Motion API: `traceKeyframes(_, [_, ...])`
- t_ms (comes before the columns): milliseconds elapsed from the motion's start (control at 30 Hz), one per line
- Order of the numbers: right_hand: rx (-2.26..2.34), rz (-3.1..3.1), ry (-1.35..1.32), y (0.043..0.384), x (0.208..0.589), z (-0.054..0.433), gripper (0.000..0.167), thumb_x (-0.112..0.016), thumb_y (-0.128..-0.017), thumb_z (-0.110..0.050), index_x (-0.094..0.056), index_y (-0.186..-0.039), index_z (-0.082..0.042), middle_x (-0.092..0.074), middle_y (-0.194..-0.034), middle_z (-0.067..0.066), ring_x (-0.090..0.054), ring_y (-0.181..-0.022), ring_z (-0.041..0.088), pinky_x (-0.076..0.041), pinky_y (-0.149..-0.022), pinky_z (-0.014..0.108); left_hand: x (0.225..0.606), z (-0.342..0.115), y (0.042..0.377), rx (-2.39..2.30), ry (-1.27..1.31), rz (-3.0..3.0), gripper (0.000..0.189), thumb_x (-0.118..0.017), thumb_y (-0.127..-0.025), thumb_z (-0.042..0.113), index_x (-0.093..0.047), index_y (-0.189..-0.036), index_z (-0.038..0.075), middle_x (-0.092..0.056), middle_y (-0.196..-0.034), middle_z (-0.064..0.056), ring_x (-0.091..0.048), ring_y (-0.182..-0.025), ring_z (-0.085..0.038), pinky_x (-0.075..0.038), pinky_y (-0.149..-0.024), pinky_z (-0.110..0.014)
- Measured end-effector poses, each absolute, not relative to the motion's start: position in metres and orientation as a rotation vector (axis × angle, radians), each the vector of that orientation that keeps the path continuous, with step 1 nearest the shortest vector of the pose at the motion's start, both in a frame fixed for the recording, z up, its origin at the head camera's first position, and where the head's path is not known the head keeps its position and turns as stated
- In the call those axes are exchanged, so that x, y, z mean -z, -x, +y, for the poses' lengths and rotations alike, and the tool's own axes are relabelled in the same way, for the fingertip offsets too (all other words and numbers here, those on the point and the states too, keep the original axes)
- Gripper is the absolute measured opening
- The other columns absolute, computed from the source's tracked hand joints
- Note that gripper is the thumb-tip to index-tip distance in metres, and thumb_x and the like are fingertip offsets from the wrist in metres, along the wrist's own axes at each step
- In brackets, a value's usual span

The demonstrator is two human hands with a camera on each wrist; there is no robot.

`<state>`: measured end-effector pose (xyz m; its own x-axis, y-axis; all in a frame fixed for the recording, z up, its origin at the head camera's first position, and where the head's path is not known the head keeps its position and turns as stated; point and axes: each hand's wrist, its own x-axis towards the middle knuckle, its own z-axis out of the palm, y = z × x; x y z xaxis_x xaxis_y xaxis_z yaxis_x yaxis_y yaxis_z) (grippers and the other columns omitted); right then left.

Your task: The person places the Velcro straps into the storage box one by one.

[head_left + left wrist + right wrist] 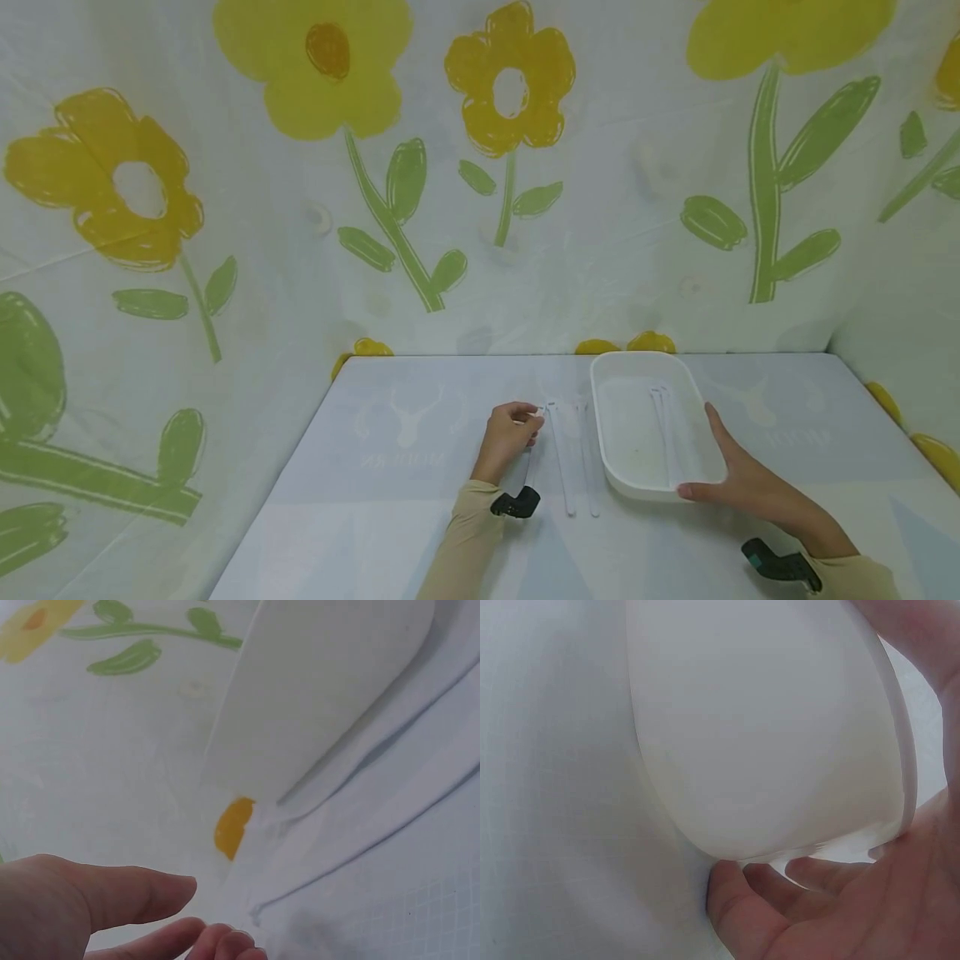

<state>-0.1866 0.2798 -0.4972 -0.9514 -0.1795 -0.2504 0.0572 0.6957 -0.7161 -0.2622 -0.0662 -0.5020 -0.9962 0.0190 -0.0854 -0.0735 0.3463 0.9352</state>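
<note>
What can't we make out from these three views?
Head: lower end of the thin white stick by the left hand, hidden by the black wrist camera.
Head: whether that hand's fingertips pinch it; too small.
Left wrist: lower fingers, cut off by bottom edge.
Right wrist: inside of the white tray, hidden by its wall.

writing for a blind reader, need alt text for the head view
A person's right hand grips a white tray holding thin pale strips; the left hand is near the far ends of similar strips lying beside the tray. Flower-patterned fabric hangs behind the table.
</note>
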Motion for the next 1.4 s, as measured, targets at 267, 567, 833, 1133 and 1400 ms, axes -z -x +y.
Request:
traceKeyframes(267, [1.164, 2.602, 0.122, 0.185, 0.497, 0.280, 0.138, -0.081, -0.085, -0.044, 0.033, -0.158, -0.013, 0.013, -0.165, 0.040, -0.012, -0.146, 0.069, -0.032, -0.104, 0.085, 0.500, -0.066, 0.261, -1.607, 0.094, 2.603, 0.028, -0.073, -0.093, 0.015, -0.072, -0.117, 0.001, -0.071, -0.096, -0.009, -0.064, -0.067, -0.010, -0.057, -0.060, -0.021])
traceKeyframes(567, [1.140, 2.600, 0.115, 0.186, 0.496, 0.280, 0.138, -0.080, -0.085, -0.045, 0.033, -0.157, -0.012, 0.013, -0.164, 0.040, -0.012, -0.145, 0.069, -0.032, -0.105, 0.085, 0.503, -0.067, 0.262, -1.432, 0.080, 2.719, 0.027, -0.076, -0.091, 0.014, -0.073, -0.113, -0.001, -0.071, -0.093, -0.008, -0.065, -0.070, -0.011, -0.055, -0.062, -0.022])
traceKeyframes(833, [1.109, 2.593, 0.084, 0.188, 0.497, 0.280, 0.142, -0.081, -0.083, -0.049, 0.034, -0.157, -0.012, 0.014, -0.164, 0.040, -0.011, -0.146, 0.069, -0.032, -0.107, 0.084, 0.502, -0.066, 0.258, -1.252, 0.035, 2.835, 0.027, -0.080, -0.085, 0.010, -0.072, -0.108, -0.001, -0.066, -0.085, -0.003, -0.058, -0.076, -0.013, -0.052, -0.069, -0.027])
traceKeyframes(1133, [1.101, 2.601, 0.083, 0.188, 0.498, 0.280, 0.142, -0.081, -0.083, -0.050, 0.034, -0.157, -0.013, 0.014, -0.164, 0.040, -0.012, -0.145, 0.070, -0.033, -0.106, 0.084, 0.496, -0.060, 0.250, -1.132, 0.050, 2.891, 0.021, -0.083, -0.079, 0.001, -0.069, -0.094, 0.001, -0.060, -0.076, 0.000, -0.056, -0.071, -0.014, -0.050, -0.065, -0.028])
traceKeyframes(1400, [1.072, 2.606, 0.075, 0.189, 0.497, 0.280, 0.143, -0.081, -0.082, -0.053, 0.034, -0.156, -0.011, 0.014, -0.163, 0.041, -0.012, -0.145, 0.070, -0.034, -0.106, 0.083, 0.496, -0.061, 0.249, -1.133, 0.017, 2.914, 0.015, -0.082, -0.078, -0.003, -0.072, -0.089, 0.000, -0.064, -0.073, -0.003, -0.057, -0.067, -0.013, -0.050, -0.061, -0.026])
